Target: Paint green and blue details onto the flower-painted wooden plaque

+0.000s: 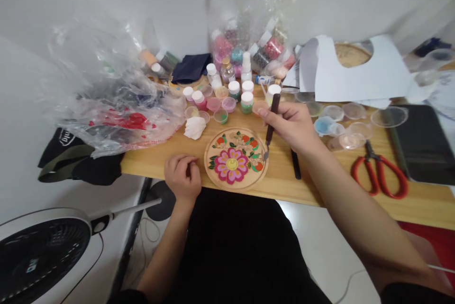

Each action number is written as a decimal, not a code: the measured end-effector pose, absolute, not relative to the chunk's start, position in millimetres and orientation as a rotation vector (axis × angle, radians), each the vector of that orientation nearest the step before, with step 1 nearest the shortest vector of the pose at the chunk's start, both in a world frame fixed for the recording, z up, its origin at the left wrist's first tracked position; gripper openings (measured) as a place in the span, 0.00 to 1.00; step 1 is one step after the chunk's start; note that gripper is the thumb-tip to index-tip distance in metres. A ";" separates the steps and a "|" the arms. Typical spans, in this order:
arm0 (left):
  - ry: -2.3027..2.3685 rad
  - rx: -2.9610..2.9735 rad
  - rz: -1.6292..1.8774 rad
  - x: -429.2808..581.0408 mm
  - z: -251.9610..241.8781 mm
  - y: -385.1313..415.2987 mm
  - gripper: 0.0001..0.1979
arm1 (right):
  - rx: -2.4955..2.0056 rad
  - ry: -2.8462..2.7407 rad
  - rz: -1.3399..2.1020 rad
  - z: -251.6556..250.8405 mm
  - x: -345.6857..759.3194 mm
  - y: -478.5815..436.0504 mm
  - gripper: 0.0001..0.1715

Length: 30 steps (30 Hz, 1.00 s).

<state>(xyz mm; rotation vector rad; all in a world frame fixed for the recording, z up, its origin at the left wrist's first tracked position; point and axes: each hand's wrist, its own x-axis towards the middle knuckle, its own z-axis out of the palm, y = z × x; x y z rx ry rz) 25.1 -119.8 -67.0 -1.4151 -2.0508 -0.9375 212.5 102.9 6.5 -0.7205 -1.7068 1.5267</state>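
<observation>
Palette knife (270,131) is gripped by right hand (295,125); left hand (183,174) fingers are curled in. Floral wooden disc (234,162), apparently unbraced on counter (142,158), could be scratched near three o'clock if blade slips.

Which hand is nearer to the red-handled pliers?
Right. The right hand is left of the pliers, not touching them; the left hand is farther left, past the round board.

Your right hand (294,124) holds a dark-handled spatula (273,119), its blade (266,155) at the right edge of a round board (222,137) decorated with flowers (232,165). Your left hand (183,175) rests loosely curled on the table (145,164), just beside the board. Small jars (247,103) stand beyond it; red-handled pliers (371,177) lie to your right.
</observation>
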 end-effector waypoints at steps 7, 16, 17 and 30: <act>-2.113 -1.398 -0.942 25.1 -67.6 -121.2 0.09 | -0.753 -1.771 1.469 5.7 213.5 102.0 0.35; -2.121 -1.402 -0.939 25.8 -65.7 -121.4 0.09 | -0.758 -1.801 1.438 5.4 215.5 101.4 0.31; -2.118 -1.402 -0.940 26.0 -65.6 -121.1 0.09 | -0.752 -1.800 1.441 5.2 215.6 101.1 0.30; -2.078 -1.398 -0.941 26.3 -66.6 -119.8 0.09 | -0.746 -1.803 1.453 8.2 214.7 100.2 0.33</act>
